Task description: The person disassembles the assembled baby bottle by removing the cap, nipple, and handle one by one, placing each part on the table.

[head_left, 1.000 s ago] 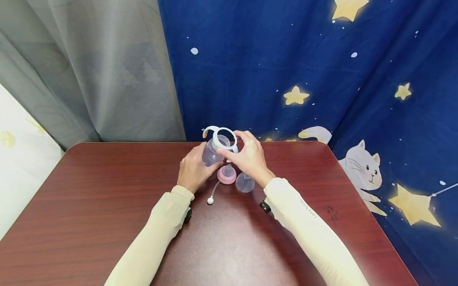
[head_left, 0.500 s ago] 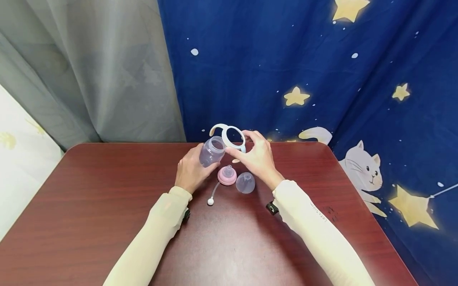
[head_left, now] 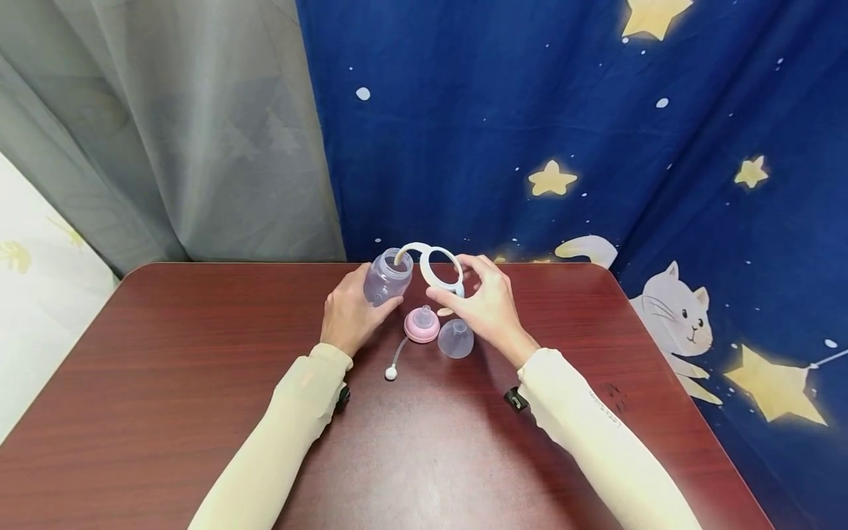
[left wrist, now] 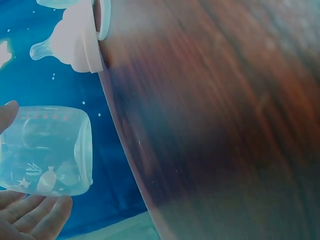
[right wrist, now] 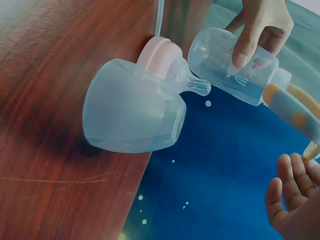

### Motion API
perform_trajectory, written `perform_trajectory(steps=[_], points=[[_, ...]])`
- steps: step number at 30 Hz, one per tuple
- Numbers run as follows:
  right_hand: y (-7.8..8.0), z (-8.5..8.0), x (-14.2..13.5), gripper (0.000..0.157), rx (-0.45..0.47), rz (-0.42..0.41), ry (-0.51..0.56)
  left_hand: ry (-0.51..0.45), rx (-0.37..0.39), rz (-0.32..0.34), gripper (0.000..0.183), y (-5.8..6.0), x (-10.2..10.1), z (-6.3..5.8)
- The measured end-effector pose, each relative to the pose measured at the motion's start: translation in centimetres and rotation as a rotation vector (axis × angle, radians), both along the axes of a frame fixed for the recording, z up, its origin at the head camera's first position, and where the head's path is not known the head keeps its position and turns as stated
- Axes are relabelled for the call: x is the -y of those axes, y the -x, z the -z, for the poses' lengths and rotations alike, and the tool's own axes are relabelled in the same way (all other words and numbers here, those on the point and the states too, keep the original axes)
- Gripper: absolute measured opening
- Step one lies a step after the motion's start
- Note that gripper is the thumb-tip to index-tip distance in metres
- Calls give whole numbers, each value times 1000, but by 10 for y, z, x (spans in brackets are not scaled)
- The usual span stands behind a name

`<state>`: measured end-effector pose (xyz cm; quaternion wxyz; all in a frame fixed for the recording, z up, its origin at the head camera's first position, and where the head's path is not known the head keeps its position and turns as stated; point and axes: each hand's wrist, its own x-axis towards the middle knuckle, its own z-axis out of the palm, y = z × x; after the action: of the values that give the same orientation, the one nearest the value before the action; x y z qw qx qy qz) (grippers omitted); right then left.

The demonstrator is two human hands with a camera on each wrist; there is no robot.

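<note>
My left hand grips a clear baby bottle, thumb on the near side and fingers round the far side. The bottle has no top on and its mouth leans to the right. With thumb and fingers my right hand pinches a white ring with two curved handles. One handle reaches over to the bottle's mouth; the ring is off the neck. Between the hands, a pink collar with a clear nipple stands on the table, its straw ending in a white weight. A translucent domed cap stands beside it.
The dark red wooden table ends at a rounded far edge. Behind it hang a grey curtain and a blue curtain with stars. A black wrist camera sits under the right sleeve.
The handle ring has come off the bottle's neck and moved right with my right hand. My left hand has shifted slightly left with the bottle. The collar and cap have stayed put.
</note>
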<state>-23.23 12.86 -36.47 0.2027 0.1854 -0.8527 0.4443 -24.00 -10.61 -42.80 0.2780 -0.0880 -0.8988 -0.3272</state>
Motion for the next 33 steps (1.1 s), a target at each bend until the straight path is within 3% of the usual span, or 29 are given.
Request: perform_trajectory(steps=[15,20,33], points=[[-11,13,-17,57,29,-32,43,-13,-6,-22,74,0,2,1],[-15,18,-21,54,39,-58,10,-24,-18,-19,73,0,2,0],[-31,43,-24,52,191,-172,-123,-52,-29,-10,71,1,4,2]])
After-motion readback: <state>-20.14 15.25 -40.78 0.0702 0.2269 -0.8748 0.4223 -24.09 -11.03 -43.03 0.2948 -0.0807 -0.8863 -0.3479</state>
